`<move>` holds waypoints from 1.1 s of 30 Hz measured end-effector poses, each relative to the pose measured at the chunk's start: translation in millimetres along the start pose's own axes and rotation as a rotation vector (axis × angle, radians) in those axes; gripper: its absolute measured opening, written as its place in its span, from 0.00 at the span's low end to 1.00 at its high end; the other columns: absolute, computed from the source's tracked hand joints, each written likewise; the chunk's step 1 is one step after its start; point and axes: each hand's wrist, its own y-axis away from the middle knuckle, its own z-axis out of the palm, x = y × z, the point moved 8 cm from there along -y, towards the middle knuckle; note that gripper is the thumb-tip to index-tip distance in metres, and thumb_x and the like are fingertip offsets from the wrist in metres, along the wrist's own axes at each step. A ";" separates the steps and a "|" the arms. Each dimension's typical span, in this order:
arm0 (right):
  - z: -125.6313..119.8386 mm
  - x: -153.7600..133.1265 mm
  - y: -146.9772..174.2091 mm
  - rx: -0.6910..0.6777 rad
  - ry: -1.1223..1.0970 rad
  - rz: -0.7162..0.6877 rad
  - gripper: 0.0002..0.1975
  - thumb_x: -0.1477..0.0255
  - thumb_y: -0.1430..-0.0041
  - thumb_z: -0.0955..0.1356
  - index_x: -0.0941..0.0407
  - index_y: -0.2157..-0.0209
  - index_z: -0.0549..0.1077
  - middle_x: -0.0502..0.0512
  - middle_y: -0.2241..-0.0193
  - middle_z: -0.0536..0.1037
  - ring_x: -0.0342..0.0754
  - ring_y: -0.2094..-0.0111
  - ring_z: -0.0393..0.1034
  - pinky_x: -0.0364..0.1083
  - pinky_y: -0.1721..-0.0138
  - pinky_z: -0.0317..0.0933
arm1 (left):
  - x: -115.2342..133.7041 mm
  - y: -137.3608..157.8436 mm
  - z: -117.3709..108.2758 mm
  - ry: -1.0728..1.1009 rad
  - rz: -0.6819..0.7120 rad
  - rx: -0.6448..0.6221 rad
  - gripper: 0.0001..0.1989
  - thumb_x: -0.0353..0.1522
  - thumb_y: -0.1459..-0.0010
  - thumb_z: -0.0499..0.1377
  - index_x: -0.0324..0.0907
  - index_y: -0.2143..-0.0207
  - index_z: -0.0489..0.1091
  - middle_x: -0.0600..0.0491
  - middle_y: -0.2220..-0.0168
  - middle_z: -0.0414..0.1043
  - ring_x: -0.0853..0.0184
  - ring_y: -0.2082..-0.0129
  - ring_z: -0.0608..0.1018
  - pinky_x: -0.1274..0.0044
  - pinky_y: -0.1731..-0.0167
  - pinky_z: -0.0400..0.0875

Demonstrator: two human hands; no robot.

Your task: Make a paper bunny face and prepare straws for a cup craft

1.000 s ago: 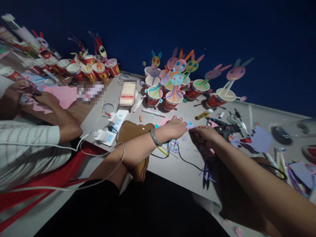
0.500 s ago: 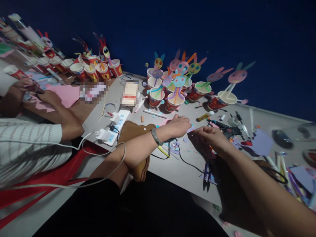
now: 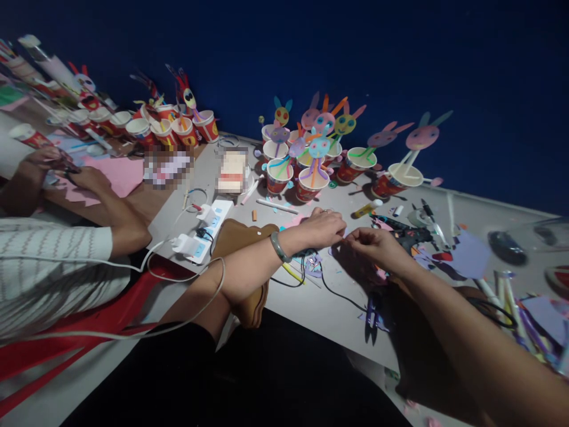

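Note:
My left hand point(image 3: 326, 228), with a bangle point(image 3: 280, 247) on its wrist, is closed, its fingers curled downward over the table. Close to its fingertips, my right hand point(image 3: 371, 243) pinches; whatever lies between those fingers is too small to make out. Below my hands are scraps of purple paper point(image 3: 313, 264), a yellow strip point(image 3: 293, 273) and a black cord point(image 3: 335, 292). A pair of thread snips point(image 3: 372, 317) lies near the table's front edge. Right of my right hand rests a black glue gun point(image 3: 411, 237) among paper bits.
Paper cups point(image 3: 313, 185) holding paper bunny figures stand along the back. A power strip point(image 3: 212, 231) and a brown cushion point(image 3: 242, 237) lie left of my arm. A glue stick point(image 3: 367, 209) and a computer mouse point(image 3: 507, 247) are to the right. At far left, another person's hands point(image 3: 48, 160) work.
My right hand has moved slightly left, so the fingertips of both hands are closer together. The view has shifted a little.

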 end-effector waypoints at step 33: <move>-18.7 -4.0 1.7 0.175 -0.123 -0.001 0.22 0.52 0.54 0.75 0.57 0.71 0.74 0.47 0.83 0.69 0.40 0.81 0.59 0.42 0.79 0.52 | -8.3 -0.4 -3.4 0.227 -0.175 0.018 0.09 0.33 0.39 0.56 0.44 0.61 0.76 0.51 0.51 0.77 0.62 0.47 0.76 0.67 0.44 0.66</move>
